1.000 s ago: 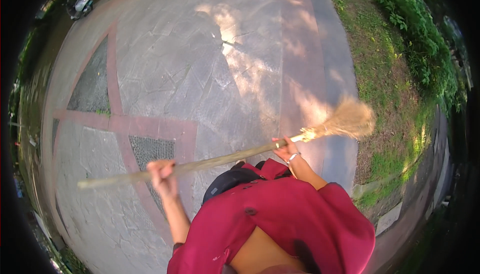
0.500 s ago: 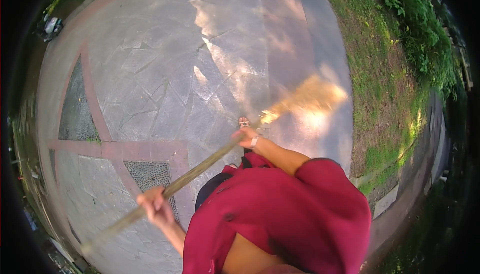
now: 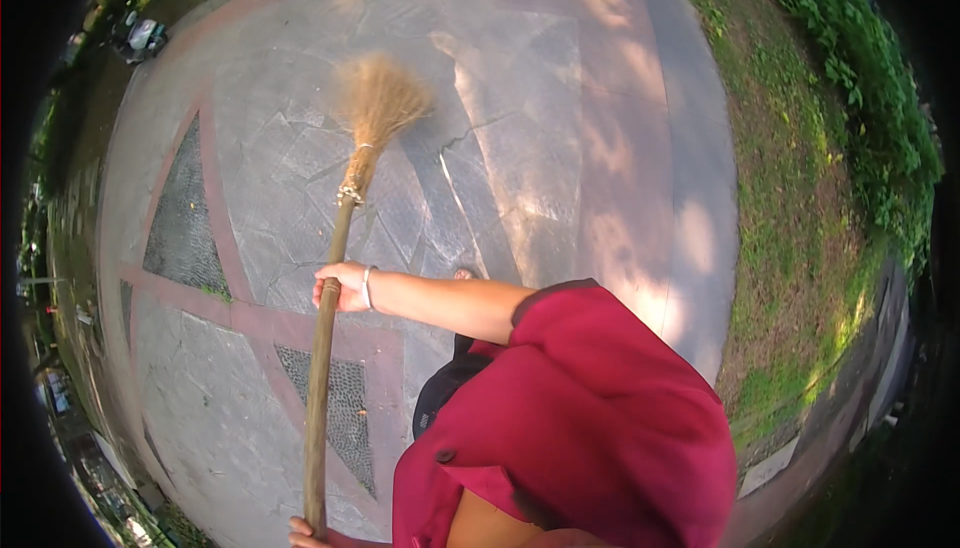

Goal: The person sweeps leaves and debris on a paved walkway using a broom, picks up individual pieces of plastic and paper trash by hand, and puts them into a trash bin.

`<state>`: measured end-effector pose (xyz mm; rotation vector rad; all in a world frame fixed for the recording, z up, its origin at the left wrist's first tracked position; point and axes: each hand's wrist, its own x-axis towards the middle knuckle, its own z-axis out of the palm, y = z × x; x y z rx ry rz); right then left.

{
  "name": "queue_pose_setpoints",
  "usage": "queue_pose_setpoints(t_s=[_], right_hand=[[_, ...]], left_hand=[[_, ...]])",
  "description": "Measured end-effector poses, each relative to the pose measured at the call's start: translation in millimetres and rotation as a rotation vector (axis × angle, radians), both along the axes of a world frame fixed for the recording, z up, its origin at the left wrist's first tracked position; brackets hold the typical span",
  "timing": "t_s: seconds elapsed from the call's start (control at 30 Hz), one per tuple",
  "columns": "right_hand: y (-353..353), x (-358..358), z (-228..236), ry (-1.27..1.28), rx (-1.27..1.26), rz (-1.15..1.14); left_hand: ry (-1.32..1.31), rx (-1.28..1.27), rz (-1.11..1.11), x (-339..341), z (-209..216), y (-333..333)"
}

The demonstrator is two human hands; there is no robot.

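A long broom with a wooden handle stretches from the lower edge up to its fan of straw bristles, which are blurred by motion over the grey stone paving. My right hand, with a pale band on its wrist, is wrapped around the middle of the handle, below the binding. Down at the lower edge of the picture, my left hand grips the handle near its other end; only part of that hand shows.
Paving with reddish bands and dark pebbled triangles spreads ahead and left. A grass strip with leafy bushes borders it on the right. A parked vehicle stands at the far left.
The broom head has swung from the right across to the left and farther ahead. My right hand has moved left with the handle, and my left hand has dropped toward the lower edge.
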<state>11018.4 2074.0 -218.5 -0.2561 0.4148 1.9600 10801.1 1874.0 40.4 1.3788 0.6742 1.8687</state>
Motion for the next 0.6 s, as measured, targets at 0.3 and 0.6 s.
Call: queue_pose_setpoints(t_s=[0.3, 0.6], right_hand=[[5, 198, -97, -0.206, -0.147, -0.278], [-49, 455, -145, -0.315, -0.783, -1.181]], left_hand=[[-0.286, -0.341, -0.312, 47, -157, 293], [-0.586, -0.718, -1.313, 362, -153, 484]])
